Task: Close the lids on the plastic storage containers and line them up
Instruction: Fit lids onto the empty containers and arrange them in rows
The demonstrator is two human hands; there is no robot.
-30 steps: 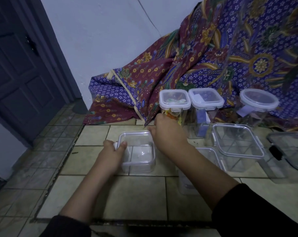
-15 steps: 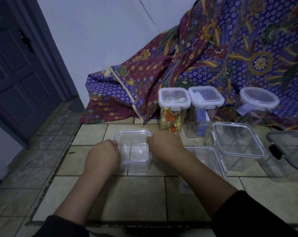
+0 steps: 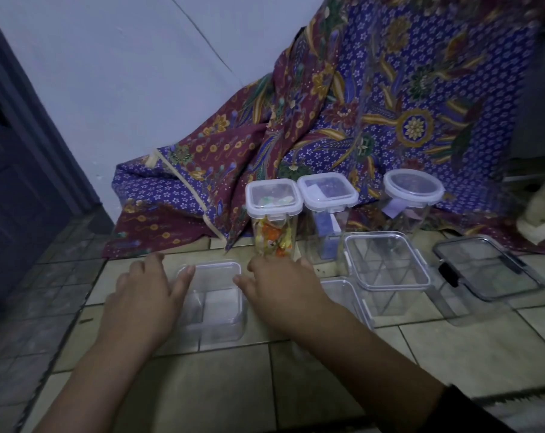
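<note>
Containers of thin clear plastic, light and slippery: the small tub (image 3: 213,300) on the floor (image 3: 202,398) is flanked by the left hand (image 3: 146,295) and right hand (image 3: 283,285), both spread, holding nothing. Side walls are best gripped.

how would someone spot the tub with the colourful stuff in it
Start at the patterned batik cloth draped against the wall; three tall lidded containers stand along its foot. Take the leftmost tall container, just beyond the right hand. Only this one holds orange and yellow pieces.
</note>
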